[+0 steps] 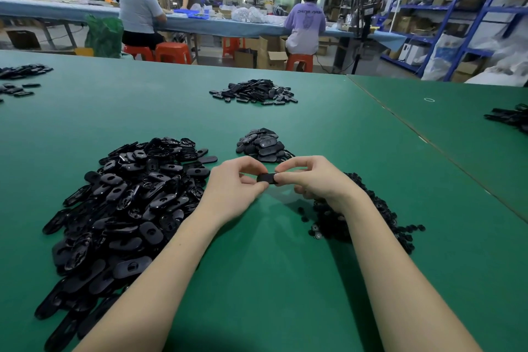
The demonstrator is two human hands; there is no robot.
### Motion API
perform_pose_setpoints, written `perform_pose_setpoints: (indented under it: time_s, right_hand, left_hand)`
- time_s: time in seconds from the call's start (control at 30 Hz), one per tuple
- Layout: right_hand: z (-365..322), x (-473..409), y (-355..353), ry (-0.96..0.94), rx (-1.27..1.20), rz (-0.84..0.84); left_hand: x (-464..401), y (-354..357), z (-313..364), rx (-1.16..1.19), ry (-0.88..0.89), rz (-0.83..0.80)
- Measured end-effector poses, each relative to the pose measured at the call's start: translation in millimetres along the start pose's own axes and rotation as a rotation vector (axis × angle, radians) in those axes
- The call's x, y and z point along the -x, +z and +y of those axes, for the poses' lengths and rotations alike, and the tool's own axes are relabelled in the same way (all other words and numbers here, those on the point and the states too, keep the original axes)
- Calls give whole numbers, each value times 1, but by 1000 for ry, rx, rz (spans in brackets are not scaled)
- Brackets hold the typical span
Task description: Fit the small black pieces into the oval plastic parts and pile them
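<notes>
Green matting covers the table [285,280], and every heap of parts lies loose on it; no bin, tray or box holds any of the task's pieces. Take the oval part [266,178] held above the mat near the table's middle as the landmark. It is black plastic, and both hands meet on it: the left hand [233,184] pinches its left end between thumb and curled fingers, and the right hand [310,177] pinches its right end the same way. Whether a small black piece already sits inside it cannot be told, since the fingers cover most of it. To the left of the oval part, and running back toward the camera, spreads the large heap of loose oval parts [125,208], many showing a round hole or ribbed underside. Just beyond the oval part sits a small, tidy pile of ovals [263,144]. Farther beyond that lies another scattered pile [254,91]. To the right of the oval part, partly hidden by the right forearm, lies the heap of small black pieces [365,214]. Far beyond, past the table's edge, people sit on orange stools [173,51] at a long blue bench [71,10], with open cardboard boxes [271,57] on the floor behind them.
</notes>
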State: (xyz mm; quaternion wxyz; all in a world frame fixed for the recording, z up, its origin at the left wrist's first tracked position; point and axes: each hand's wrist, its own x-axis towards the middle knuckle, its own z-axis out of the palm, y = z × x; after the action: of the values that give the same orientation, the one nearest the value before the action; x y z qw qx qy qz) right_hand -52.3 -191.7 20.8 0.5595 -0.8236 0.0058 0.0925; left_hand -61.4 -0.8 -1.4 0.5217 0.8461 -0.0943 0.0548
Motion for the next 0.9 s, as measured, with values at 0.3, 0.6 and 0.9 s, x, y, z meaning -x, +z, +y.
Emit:
perform_pose_setpoints:
  time_s: [0.3, 0.6, 0.9]
  right_hand:
    - [10, -4, -25, -38, -81, 374]
    - [12, -3, -23, -46, -91, 328]
    - [8, -4, -14, -69, -20, 276]
  left_hand:
    - [-48, 29, 7, -244, 55, 186]
    - [-91, 60, 8, -597, 75, 186]
    - [-46, 44, 8, -439, 126, 273]
